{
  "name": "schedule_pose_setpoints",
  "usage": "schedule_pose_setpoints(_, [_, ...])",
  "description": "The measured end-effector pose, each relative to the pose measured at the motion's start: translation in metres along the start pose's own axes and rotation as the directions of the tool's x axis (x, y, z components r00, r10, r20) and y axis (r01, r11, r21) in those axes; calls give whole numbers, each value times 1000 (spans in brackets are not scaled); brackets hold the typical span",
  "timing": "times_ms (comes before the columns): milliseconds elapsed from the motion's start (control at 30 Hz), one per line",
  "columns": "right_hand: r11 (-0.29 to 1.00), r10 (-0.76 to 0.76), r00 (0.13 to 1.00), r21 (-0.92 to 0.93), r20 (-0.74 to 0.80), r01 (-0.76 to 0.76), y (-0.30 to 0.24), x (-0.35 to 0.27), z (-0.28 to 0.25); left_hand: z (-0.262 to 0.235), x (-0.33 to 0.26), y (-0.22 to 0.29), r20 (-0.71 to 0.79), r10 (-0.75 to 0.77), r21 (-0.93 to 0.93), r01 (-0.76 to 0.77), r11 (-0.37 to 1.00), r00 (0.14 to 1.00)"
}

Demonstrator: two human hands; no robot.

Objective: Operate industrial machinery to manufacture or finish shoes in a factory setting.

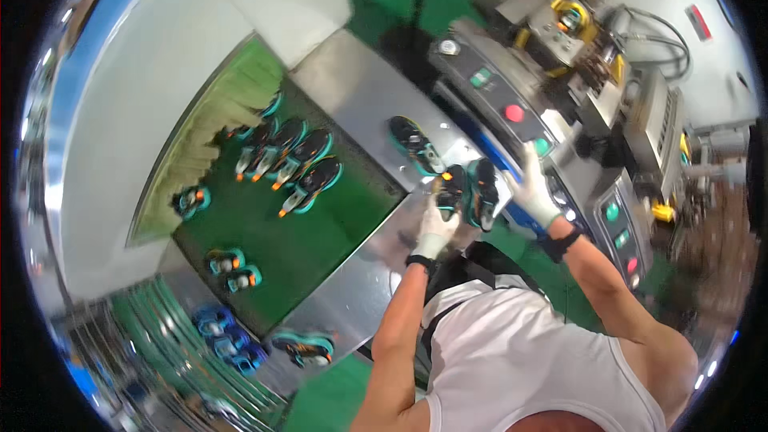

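Note:
My left hand [438, 228], in a white glove, is closed on a black and teal shoe [451, 186] at the metal table's edge. Right beside that shoe, a second black and teal shoe [482, 192] stands close to the machine. My right hand [534, 192], gloved as well, reaches to the machine's control panel with its fingers stretched out. Its fingertips are at a green button [542, 146]; whether they press it I cannot tell. Farther up the metal ledge lies another dark shoe [412, 144], apart from both hands.
To the left, a green conveyor belt [300, 272] carries several shoes under a fringed green curtain [204, 132]. Blue shoes [228, 340] and a teal-soled shoe [304, 346] sit by a roller rack [156, 336]. The machine [576, 40] with a red button [514, 113] stands at the right.

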State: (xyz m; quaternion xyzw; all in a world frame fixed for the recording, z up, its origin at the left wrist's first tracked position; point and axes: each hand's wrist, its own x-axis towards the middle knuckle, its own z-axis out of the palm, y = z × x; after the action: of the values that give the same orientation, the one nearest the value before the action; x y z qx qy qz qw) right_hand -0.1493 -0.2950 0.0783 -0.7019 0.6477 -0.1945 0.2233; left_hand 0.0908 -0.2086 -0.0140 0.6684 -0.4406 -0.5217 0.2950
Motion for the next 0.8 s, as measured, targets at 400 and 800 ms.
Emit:
schedule_pose_setpoints(400, [511, 579, 811, 739, 82, -439, 4, -110, 58, -28, -20, 28, 150, 99, -166, -74, 983, 984])
schedule_pose_setpoints(800, [159, 971, 183, 987, -153, -16, -6, -436, -137, 228, -224, 163, 884, 376, -182, -536, 824, 277])
